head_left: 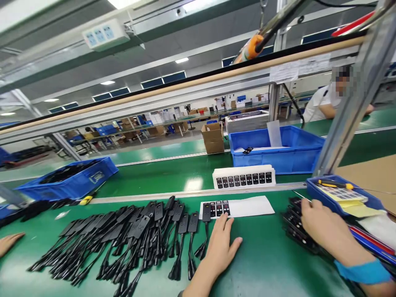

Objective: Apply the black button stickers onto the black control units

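Observation:
My left hand lies with fingers apart, its fingertips at the lower edge of a white label strip that carries a few black labels at its left end. My right hand, with a blue band at the wrist, is closed around a thin metal-tipped tool; its kind is unclear. Beneath and beside that hand is a pile of black devices, partly hidden and blurred. Left of my left hand, many black cabled modules lie heaped on the green table.
A stack of label sheets stands behind the strip. Blue bins stand at the back and left. A small blue tray holds a screwdriver. Another person's hand rests at far left; a person sits beyond.

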`<action>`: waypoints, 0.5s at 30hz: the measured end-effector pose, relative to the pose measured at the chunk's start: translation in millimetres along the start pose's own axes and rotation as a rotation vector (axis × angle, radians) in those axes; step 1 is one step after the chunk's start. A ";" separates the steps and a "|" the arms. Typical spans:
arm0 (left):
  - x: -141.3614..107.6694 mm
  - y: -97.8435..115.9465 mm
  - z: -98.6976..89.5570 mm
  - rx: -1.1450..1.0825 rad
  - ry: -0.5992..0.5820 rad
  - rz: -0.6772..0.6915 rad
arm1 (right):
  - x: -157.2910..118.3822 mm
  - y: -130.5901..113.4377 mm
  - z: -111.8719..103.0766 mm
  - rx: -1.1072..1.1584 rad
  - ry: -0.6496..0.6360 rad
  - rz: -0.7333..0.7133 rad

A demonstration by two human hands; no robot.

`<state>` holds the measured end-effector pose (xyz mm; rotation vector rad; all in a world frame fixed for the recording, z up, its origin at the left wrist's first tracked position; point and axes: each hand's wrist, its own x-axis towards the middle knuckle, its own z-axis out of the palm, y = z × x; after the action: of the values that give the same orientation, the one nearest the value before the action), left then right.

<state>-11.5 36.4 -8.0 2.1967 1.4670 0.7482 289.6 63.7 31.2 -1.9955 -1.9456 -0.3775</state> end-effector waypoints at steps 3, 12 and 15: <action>3.4 0.3 4.6 0.166 0.031 -0.064 | 12.6 3.3 3.0 -0.114 -0.102 -0.006; 0.9 -12.5 13.4 0.473 0.050 -0.075 | 57.0 -141.1 52.3 0.487 -0.257 -0.350; 1.8 -17.2 13.6 0.511 0.059 -0.058 | 60.3 -165.9 71.5 0.585 -0.227 -0.302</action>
<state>-14.8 44.1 -28.3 2.4919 1.9109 0.4538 123.2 150.5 -1.2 -1.4219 -2.1713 0.3374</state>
